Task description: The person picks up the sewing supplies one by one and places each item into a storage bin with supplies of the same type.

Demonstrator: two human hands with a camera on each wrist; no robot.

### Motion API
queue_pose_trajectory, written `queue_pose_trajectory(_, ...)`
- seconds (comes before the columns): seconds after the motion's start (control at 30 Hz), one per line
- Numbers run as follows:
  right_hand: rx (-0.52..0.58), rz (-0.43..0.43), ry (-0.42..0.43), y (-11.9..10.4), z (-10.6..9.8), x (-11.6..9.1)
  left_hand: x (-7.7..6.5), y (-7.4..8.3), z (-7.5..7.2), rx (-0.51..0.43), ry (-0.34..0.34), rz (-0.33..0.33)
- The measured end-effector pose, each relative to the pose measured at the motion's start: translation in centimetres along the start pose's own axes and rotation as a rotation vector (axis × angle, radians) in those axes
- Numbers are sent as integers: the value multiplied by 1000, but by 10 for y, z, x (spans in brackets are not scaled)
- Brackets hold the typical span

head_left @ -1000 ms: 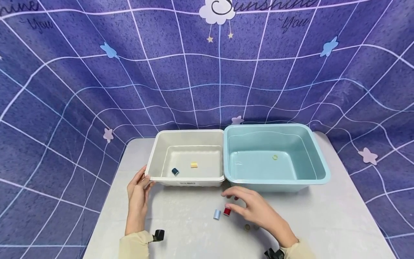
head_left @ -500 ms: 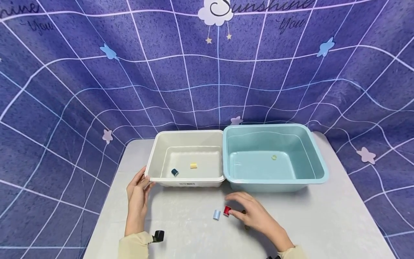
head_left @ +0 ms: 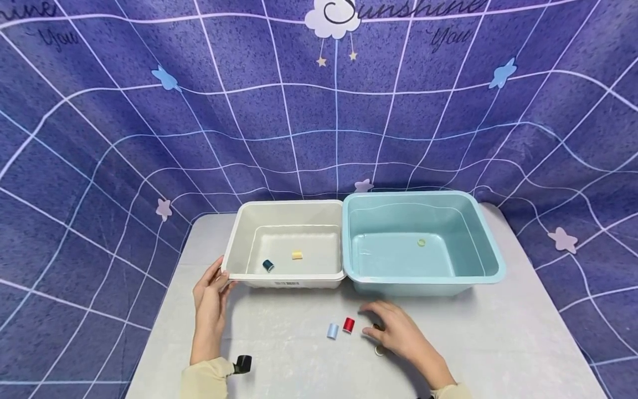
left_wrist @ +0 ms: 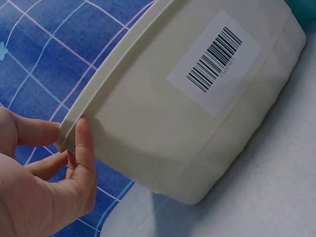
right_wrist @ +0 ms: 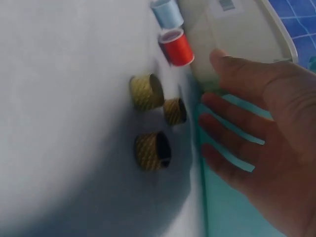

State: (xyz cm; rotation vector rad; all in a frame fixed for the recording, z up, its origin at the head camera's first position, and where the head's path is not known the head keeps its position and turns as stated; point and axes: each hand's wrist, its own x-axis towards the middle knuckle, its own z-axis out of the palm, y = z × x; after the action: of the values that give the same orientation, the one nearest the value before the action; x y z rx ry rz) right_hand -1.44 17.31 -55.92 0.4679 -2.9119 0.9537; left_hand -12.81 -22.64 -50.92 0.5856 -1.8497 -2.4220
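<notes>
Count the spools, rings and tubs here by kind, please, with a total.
Thread spools: 4, two in the white tub, two on the table
Rings: 4, three on the table, one in the blue tub
Tubs: 2
Total: 10

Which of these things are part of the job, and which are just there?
Likely part of the job:
left hand, right hand
white bin, blue bin
red spool, light blue spool, dark spool, yellow spool
three woven rings, pale ring

Seemingly just surroundings:
starry fabric, table, black wrist piece
</notes>
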Motion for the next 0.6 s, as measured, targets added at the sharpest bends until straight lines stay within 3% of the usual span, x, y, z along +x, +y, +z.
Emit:
queue_pose_trajectory(0.2,-9,29,-21,9,2,-6,0,2,-1,-15,-1,-10)
queue_pose_trajectory(0.6,-59,7,1,16,7,-13,0,1,1,-16,-4,12)
